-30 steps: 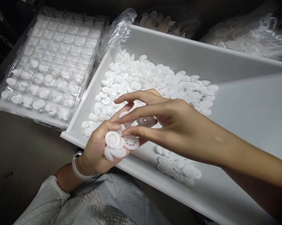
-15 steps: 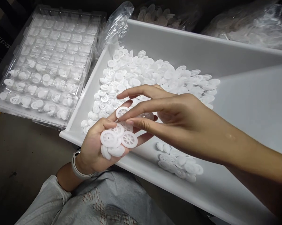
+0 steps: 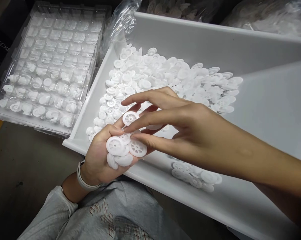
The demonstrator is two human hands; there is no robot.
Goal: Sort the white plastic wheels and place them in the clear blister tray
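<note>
Cupped palm up over the near left edge of the bin, my left hand (image 3: pixel 97 160) holds several white plastic gears (image 3: pixel 115 146), some with spoked centres and toothed rims. One spoked gear (image 3: pixel 130 118) rests higher, towards the left fingers. My right hand (image 3: pixel 175 120) reaches across from the right above them. Its fingers are stretched and apart, with thumb and fingertips touching or just over the gears. It partly hides the left fingers and a pale gear beneath. Behind both hands lies a heap of white gears (image 3: pixel 162 75) in the grey bin (image 3: pixel 272 90).
A clear plastic tray (image 3: pixel 57 61) with many pockets stands left of the bin, white parts in its nearer rows. A smaller pile of gears (image 3: pixel 197 175) lies by the bin's near wall. Clear plastic bags (image 3: pixel 277 20) sit behind the bin; crumpled film (image 3: pixel 122 23) hangs at its corner.
My right thumb and fingers have shifted slightly left and down over the gears in my left palm. The view has tilted a little; the left hand has hardly moved.
</note>
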